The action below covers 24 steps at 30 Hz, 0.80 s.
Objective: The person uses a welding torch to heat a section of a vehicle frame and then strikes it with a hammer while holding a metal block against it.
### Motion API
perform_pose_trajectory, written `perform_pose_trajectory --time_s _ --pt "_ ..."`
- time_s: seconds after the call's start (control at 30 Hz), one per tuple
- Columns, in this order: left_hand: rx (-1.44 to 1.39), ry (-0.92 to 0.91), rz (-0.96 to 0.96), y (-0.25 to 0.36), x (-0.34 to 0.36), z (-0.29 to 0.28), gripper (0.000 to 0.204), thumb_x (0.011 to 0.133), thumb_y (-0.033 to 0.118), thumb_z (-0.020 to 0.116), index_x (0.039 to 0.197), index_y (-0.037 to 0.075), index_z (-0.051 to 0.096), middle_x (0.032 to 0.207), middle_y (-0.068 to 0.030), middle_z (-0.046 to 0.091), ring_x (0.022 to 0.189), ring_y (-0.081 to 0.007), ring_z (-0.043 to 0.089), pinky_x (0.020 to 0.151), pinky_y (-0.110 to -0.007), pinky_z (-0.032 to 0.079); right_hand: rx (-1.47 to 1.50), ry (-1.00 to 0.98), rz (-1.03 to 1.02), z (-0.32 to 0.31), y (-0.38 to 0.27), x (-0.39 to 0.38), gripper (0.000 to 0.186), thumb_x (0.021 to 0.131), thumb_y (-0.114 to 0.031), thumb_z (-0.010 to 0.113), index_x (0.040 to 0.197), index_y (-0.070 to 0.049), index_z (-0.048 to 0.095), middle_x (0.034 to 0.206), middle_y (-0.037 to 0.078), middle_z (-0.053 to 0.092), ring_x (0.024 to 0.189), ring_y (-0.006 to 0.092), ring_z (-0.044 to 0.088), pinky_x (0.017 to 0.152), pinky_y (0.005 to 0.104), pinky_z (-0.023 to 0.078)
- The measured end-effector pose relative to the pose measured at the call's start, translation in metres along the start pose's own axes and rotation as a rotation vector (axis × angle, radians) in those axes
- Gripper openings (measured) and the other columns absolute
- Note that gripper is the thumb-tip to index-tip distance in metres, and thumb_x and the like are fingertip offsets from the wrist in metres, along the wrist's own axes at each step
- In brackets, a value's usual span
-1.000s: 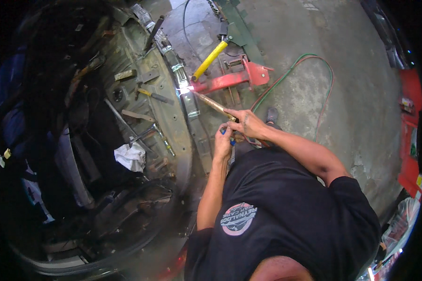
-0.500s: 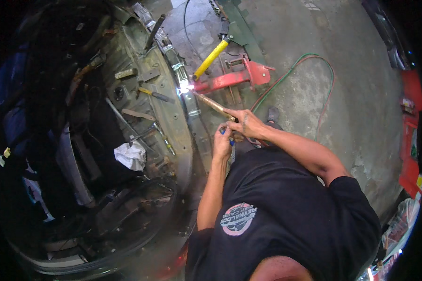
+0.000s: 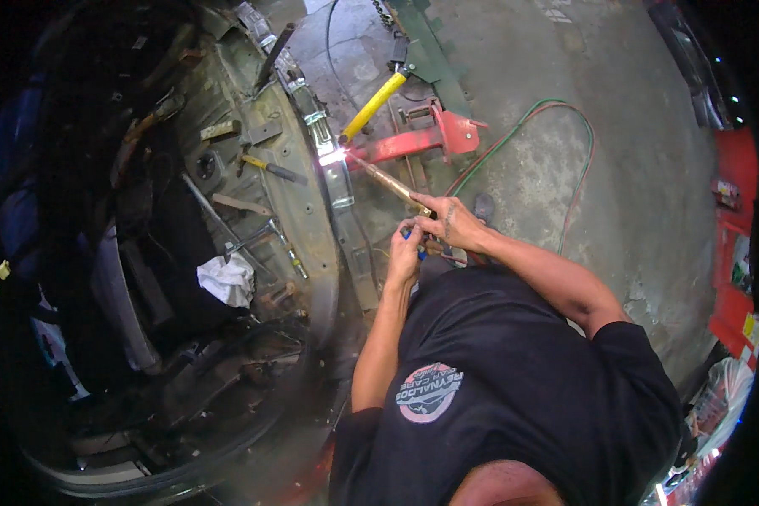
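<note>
Head cam: little chg. R hand [image 3: 457, 224] kept grip round torch [image 3: 388, 181], L hand [image 3: 405, 255] pinched blue knob [image 3: 406, 233]; glow [image 3: 333, 157] stayed on metal sill [image 3: 339, 187], so heat held there.

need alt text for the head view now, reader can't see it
A person's right hand holds a copper-coloured torch toward a bright glow on the metal edge of a car body, the left hand close by. A red metal beam is beside the glow; a white cloth and loose tools lie inside the car body, and hoses loop across the floor.
</note>
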<state>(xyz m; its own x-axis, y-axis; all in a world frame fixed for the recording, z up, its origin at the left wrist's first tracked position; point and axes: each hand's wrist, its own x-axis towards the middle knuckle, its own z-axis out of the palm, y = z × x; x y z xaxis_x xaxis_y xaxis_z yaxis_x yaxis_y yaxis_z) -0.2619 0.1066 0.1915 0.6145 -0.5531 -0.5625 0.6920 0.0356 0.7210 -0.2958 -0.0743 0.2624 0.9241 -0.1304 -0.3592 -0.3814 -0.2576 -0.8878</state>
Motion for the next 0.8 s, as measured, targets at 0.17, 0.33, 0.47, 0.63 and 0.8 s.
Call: perform_pose_trajectory --time_s 0.17,0.33,0.47,0.63,0.8 --pt "-0.074 -0.006 -0.032 0.007 -0.004 -0.005 0.019 0.106 0.018 0.061 0.117 0.003 0.061 0.104 -0.0086 0.067 0.086 -0.0195 0.068 0.075 -0.034 0.058 0.014 -0.005 -0.046 0.006 -0.002 0.006 0.062 0.092 -0.026 0.069 0.146 0.003 0.054 0.093 0.029 0.072 0.085 0.0346 0.075 0.079 0.0433 0.056" --pt "-0.103 -0.040 -0.013 0.008 -0.004 -0.017 0.023 0.105 0.020 0.062 0.120 0.002 0.060 0.103 -0.0094 0.067 0.086 -0.0210 0.069 0.075 -0.037 0.060 -0.004 -0.023 -0.074 0.015 -0.001 0.013 0.061 0.093 -0.027 0.069 0.145 0.002 0.055 0.100 0.031 0.072 0.092 0.0377 0.074 0.082 0.0438 0.056" --pt "-0.031 0.052 -0.022 0.011 -0.002 -0.019 0.023 0.105 0.020 0.062 0.120 0.002 0.059 0.103 -0.0103 0.067 0.085 -0.0223 0.070 0.075 -0.038 0.060 -0.015 -0.027 -0.108 0.019 0.000 0.018 0.061 0.093 -0.027 0.068 0.145 0.002 0.055 0.104 0.033 0.070 0.098 0.0409 0.073 0.084 0.0449 0.055" --pt "-0.060 0.029 -0.029 0.019 -0.006 -0.020 0.021 0.105 0.019 0.061 0.118 0.003 0.059 0.102 -0.0108 0.067 0.084 -0.0227 0.070 0.072 -0.037 0.058 -0.030 -0.036 -0.122 0.023 0.000 0.023 0.060 0.094 -0.027 0.068 0.145 0.001 0.055 0.103 0.033 0.070 0.098 0.0419 0.073 0.084 0.0462 0.054" --pt "-0.059 0.051 -0.050 0.020 -0.007 -0.016 0.021 0.105 0.020 0.062 0.117 0.003 0.059 0.101 -0.0107 0.068 0.082 -0.0225 0.070 0.071 -0.037 0.057 -0.040 0.005 -0.167 0.027 0.011 0.026 0.062 0.091 -0.029 0.070 0.144 -0.001 0.056 0.093 0.030 0.071 0.091 0.0442 0.072 0.079 0.0483 0.055"
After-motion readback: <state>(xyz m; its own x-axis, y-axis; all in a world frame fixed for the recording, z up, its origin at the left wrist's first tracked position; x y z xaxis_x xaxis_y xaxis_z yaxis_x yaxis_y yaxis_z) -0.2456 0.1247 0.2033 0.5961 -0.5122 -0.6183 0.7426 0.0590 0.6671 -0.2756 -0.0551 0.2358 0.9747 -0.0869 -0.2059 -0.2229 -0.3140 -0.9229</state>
